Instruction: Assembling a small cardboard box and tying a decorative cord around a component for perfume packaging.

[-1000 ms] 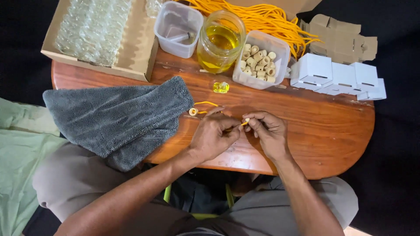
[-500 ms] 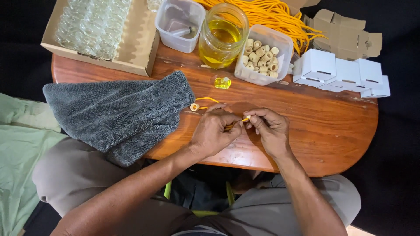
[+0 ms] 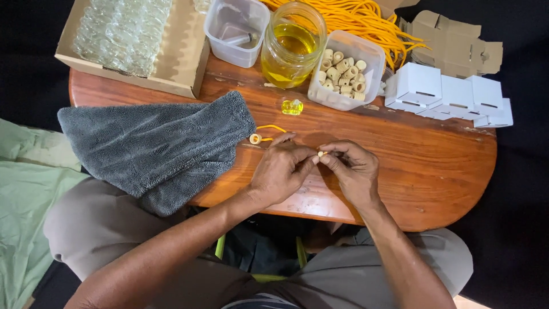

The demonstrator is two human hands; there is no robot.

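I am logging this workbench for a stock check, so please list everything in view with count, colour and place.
Round wooden table: one, reddish brown, centre.
Grey microfibre towel: one, table's left part, overhanging the near edge.
Cardboard tray of clear glass vials: one, tan, far left; vial count unclear.
Clear plastic tub: one, beside the tray.
Glass jar of yellow liquid: one, far centre.
Plastic tub of beige ring beads: one, right of the jar.
Orange cord bundle: far edge.
Small white boxes: about four, right.
Flat brown cardboard: behind them.
Small yellow vial: one, mid-table.
Bead on orange cord: one, by the towel.
Left hand, right hand: pinching a small beige piece together.
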